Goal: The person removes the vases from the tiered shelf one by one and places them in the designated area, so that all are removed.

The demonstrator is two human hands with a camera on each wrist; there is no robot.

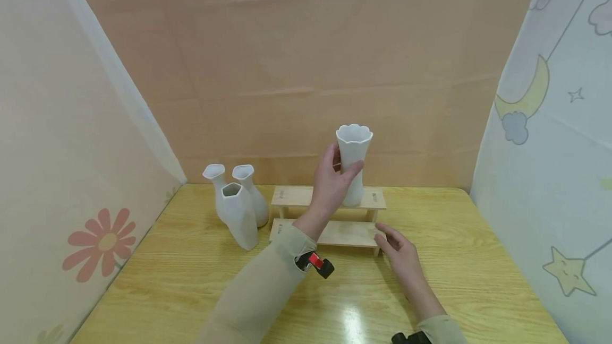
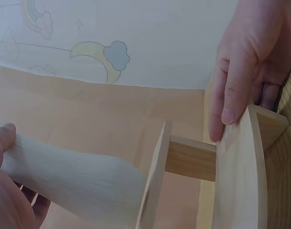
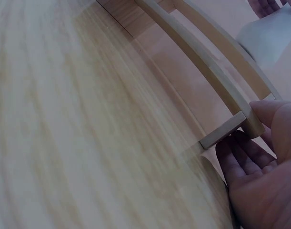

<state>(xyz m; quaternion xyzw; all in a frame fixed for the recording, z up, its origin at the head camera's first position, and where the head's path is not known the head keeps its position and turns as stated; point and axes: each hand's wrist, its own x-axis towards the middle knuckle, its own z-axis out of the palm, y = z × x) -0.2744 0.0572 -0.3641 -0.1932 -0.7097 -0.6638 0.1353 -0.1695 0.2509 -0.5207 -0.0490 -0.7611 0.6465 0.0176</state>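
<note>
A white vase [image 1: 354, 174] with a scalloped rim stands upright at the upper shelf of a two-tier wooden stand [image 1: 344, 233]. My left hand [image 1: 333, 179] grips the vase around its middle, thumb across the near side. In the left wrist view the vase's smooth lower body [image 2: 78, 176] slants toward the upper board's edge. My right hand [image 1: 402, 259] holds the right end of the stand's lower shelf. Its thumb [image 3: 269, 112] rests at the board's corner, and the other fingers curl beside the leg below.
Three white vases with angular mouths stand close together left of the stand; the front one [image 1: 241, 222] leans in this view. All sit on a wood-grain table [image 1: 158, 280]. A peach cloth [image 1: 268, 68] hangs behind, with printed white cloths on both sides.
</note>
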